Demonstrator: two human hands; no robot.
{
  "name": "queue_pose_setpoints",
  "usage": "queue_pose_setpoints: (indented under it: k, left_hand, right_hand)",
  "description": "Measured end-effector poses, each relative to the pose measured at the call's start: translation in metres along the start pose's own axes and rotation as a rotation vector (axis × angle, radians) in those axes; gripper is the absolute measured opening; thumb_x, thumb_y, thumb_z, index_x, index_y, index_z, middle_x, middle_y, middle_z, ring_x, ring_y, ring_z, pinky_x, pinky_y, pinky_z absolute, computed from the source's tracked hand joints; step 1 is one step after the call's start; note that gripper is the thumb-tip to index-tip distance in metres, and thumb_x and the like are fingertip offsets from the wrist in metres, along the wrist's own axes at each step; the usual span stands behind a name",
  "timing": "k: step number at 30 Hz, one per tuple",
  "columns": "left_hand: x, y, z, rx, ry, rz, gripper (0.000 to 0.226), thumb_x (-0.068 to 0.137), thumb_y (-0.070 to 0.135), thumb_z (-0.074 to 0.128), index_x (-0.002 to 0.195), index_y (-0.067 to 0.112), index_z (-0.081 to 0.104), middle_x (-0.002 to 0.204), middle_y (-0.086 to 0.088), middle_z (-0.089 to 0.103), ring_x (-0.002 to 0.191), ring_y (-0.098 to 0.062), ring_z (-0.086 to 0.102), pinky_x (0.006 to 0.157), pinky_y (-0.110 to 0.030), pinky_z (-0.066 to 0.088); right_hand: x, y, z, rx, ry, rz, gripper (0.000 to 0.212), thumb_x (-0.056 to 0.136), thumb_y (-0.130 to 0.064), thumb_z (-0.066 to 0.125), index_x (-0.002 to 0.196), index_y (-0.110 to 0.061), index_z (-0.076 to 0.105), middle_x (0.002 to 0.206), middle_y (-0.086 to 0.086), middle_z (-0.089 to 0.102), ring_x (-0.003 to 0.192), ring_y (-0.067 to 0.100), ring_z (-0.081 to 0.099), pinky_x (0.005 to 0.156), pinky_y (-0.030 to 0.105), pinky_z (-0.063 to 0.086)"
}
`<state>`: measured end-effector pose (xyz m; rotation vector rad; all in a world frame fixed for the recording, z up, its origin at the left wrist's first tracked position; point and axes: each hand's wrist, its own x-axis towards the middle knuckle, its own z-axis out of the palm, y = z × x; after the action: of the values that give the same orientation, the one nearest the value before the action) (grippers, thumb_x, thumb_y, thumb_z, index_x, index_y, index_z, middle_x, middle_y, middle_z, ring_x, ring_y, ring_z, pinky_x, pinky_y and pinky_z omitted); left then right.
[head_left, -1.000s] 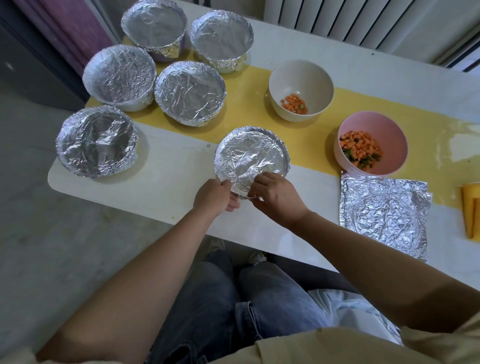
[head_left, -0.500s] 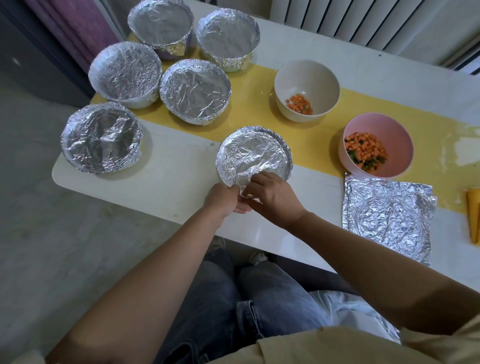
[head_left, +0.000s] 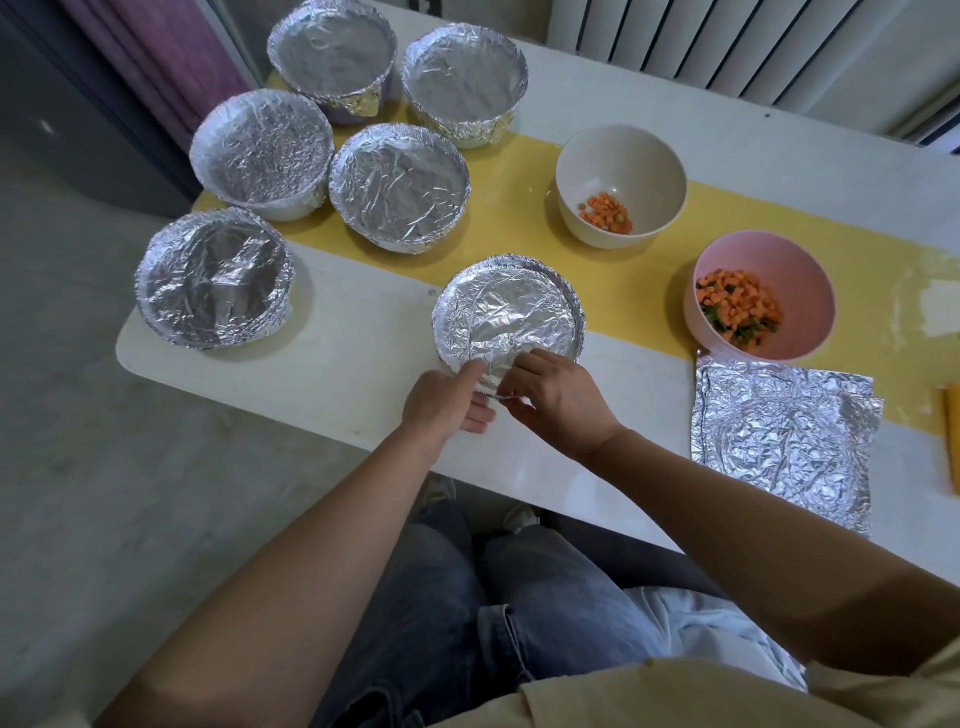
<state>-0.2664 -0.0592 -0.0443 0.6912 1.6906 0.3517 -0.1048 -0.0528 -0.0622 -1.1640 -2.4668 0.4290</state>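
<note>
Where a yellow runner (head_left: 524, 228) crosses it from the far left corner towards the right edge, the white table (head_left: 358, 379) carries eight round vessels and one stack of foil. Largest of the loose things is the stack of foil sheets (head_left: 779, 441), lying flat and crumpled at the near edge towards the right. At least two sheets show by their offset corners; more I cannot count. Five foil-covered bowls (head_left: 400, 187) cluster at the left end: two at the far left corner, two just nearer, and one alone by the near left corner. A sixth covered vessel, the foil-covered dish (head_left: 511, 312), sits near the middle of the near edge, about half on the runner and half on bare white. It looks shallower than the others, its foil wrinkled, pressed down into the hollow and folded over the rim all round. Two bowls are uncovered: a cream bowl (head_left: 621, 156) on the runner holds a few diced carrot pieces, and a pink bowl (head_left: 763, 254) just beyond the foil stack holds a larger heap of carrot with green bits. Two hands meet at the dish's near rim. The left hand (head_left: 447, 402) has its thumb laid over the foil edge and its fingers curled beneath, gripping the rim. The right hand (head_left: 558, 400) is curled too, fingertips pinching the foil at the same rim, just beside the left thumb
</note>
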Motion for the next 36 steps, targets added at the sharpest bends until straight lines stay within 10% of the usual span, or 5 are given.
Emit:
queue_pose_setpoints:
  k: [9, 23, 27, 36]
  left_hand:
    - [0.009, -0.003, 0.006, -0.061, -0.003, 0.0, 0.033, 0.102, 0.02, 0.037, 0.114, -0.006, 0.054, 0.067, -0.013, 0.073, 0.069, -0.029, 0.074, 0.09, -0.044, 0.057]
    - [-0.002, 0.0, -0.002, 0.094, -0.021, -0.041, 0.052, 0.098, 0.046, 0.042, 0.1, 0.001, 0.069, 0.081, -0.008, 0.076, 0.068, -0.022, 0.073, 0.066, -0.026, 0.049]
    - [-0.009, 0.0, 0.008, -0.03, -0.078, -0.04, 0.043, 0.102, 0.023, 0.037, 0.109, -0.011, 0.063, 0.089, -0.018, 0.072, 0.06, -0.02, 0.067, 0.042, -0.015, 0.047]
    - [-0.013, 0.005, 0.005, 0.005, -0.101, -0.037, 0.043, 0.103, 0.029, 0.034, 0.113, -0.002, 0.062, 0.098, -0.015, 0.072, 0.066, -0.016, 0.068, 0.046, -0.018, 0.047]
  right_hand:
    - [0.0, -0.005, 0.008, 0.038, -0.005, 0.024, 0.008, 0.077, -0.008, 0.071, 0.074, -0.008, 0.063, 0.072, 0.006, 0.059, 0.068, 0.027, 0.057, 0.055, 0.033, 0.048]
    - [-0.005, 0.002, 0.002, 0.001, 0.002, -0.024, 0.014, 0.079, -0.009, 0.069, 0.069, -0.009, 0.06, 0.071, 0.005, 0.057, 0.066, 0.026, 0.054, 0.056, 0.031, 0.042]
    - [0.0, -0.002, 0.007, 0.01, 0.013, -0.018, 0.016, 0.078, -0.012, 0.073, 0.068, -0.008, 0.061, 0.069, 0.006, 0.056, 0.064, 0.026, 0.055, 0.053, 0.032, 0.044]
    - [0.003, -0.003, 0.01, 0.006, 0.015, -0.011, 0.02, 0.074, -0.007, 0.079, 0.068, -0.007, 0.06, 0.069, 0.007, 0.056, 0.063, 0.028, 0.057, 0.049, 0.033, 0.046]
